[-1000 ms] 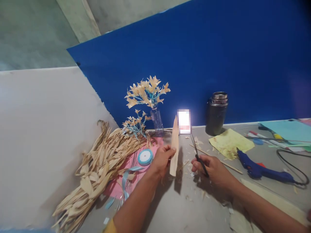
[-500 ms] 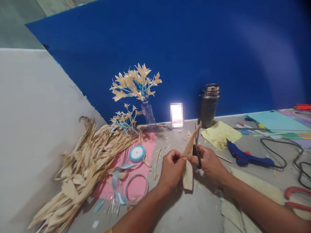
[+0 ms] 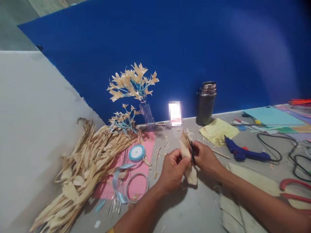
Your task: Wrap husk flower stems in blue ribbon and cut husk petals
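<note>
My left hand [image 3: 173, 168] pinches a pale dried husk strip [image 3: 188, 161] near its middle, holding it upright over the grey table [image 3: 189, 207]. My right hand [image 3: 205, 158] grips small black scissors [image 3: 191, 151], whose blades meet the strip's right edge. The two hands nearly touch at the centre of the view. Small husk scraps lie on the table beneath them.
A heap of dried husks [image 3: 82, 168] lies left, beside pink paper [image 3: 136, 161] with a blue ribbon spool [image 3: 137, 153]. Husk flowers in a vase [image 3: 145, 111], a dark flask [image 3: 206, 103], yellow paper [image 3: 218, 131], a blue glue gun [image 3: 243, 152], cables and coloured sheets stand behind and right.
My hands came together: the scissors moved from apart on the right onto the strip. The strip tipped from upright and now sits lower between both hands. The view shifted right and down.
</note>
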The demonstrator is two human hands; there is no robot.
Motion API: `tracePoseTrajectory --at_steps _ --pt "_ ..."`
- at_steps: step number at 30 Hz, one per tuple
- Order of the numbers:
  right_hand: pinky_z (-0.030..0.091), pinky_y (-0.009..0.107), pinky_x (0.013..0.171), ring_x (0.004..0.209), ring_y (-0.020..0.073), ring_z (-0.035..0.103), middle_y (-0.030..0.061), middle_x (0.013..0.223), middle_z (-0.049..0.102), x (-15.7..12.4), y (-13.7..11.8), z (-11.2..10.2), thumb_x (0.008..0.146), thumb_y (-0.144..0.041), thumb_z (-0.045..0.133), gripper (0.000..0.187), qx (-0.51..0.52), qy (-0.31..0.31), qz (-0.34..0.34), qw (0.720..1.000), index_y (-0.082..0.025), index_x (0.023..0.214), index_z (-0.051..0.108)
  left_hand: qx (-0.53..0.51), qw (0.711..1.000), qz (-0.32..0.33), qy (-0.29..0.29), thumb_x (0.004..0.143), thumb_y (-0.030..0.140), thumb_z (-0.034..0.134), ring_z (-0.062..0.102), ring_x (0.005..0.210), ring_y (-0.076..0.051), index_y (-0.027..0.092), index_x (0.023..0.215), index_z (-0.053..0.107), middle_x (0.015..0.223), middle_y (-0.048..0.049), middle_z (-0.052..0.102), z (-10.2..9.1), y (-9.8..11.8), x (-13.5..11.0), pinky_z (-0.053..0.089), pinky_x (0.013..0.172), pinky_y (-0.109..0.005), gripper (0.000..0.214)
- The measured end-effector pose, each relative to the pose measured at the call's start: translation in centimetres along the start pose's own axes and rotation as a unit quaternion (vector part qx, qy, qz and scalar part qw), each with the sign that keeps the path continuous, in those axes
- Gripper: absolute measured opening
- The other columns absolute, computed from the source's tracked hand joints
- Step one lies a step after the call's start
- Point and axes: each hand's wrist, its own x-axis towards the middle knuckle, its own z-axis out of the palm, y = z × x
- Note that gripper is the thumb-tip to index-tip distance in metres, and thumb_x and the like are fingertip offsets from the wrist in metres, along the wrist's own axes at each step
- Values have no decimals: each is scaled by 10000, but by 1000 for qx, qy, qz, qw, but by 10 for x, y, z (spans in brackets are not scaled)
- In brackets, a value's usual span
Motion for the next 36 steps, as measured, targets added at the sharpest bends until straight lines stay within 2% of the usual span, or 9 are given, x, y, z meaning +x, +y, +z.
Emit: tracePoseTrajectory --at_steps 5,8,12,14,16,17,20,23,36 --pt "370 265 558 578 145 484 -34 596 564 20 11 -23 579 -304 627 175 69 71 88 991 -178 699 608 -265 952 76 -135 742 352 800 445 462 -81 170 680 599 563 36 505 -39 57 -14 370 477 -211 279" --pt "343 265 533 537 129 451 -42 556 530 23 12 -30 602 -333 658 179 98 88 110 985 -181 664 587 -234 964 98 -79 712 292 820 444 469 -82 169 666 596 574 39 493 -72 78 -6 347 450 -201 260" --pt "330 263 531 534 117 437 -39 559 517 20 12 -27 622 -338 699 201 164 64 119 977 -180 643 578 16 991 10 129 685 240 796 511 561 -133 151 728 656 650 -15 583 -96 62 22 417 544 -262 171" --pt "342 265 538 545 121 448 -33 577 536 17 9 -24 619 -334 715 205 195 53 120 972 -176 669 594 132 966 35 218 618 136 802 574 691 -188 171 759 670 739 -44 632 -89 46 28 452 635 -301 196" --pt "359 267 543 548 123 451 -32 590 553 13 4 -20 622 -341 727 220 212 42 112 970 -173 702 611 156 955 72 241 674 145 765 607 877 -223 223 905 697 929 -62 678 -67 30 27 470 750 -321 253" --pt "367 267 546 550 124 453 -32 599 562 10 1 -17 623 -348 737 234 218 37 104 970 -170 720 620 159 957 71 233 694 181 758 615 852 -226 224 877 702 895 -68 686 -54 24 23 475 738 -326 196" --pt "408 271 578 588 137 496 -25 649 604 0 -6 -8 623 -361 762 271 235 27 84 968 -168 765 637 87 993 -80 29 745 334 718 634 678 -210 178 809 697 749 -82 684 -14 7 14 470 586 -304 171" --pt "445 275 615 641 159 549 -14 697 637 -7 -8 -1 624 -343 765 268 247 21 89 965 -175 789 635 32 991 -122 -31 724 410 717 573 527 -148 157 667 634 627 -61 652 8 -6 9 431 513 -263 273" --pt "435 263 529 545 160 570 -2 568 627 5 -4 -17 634 -423 754 266 99 65 47 992 -174 671 666 -88 968 -212 -100 650 444 756 436 332 -87 148 676 609 439 19 529 2 -6 -3 320 350 -199 331"
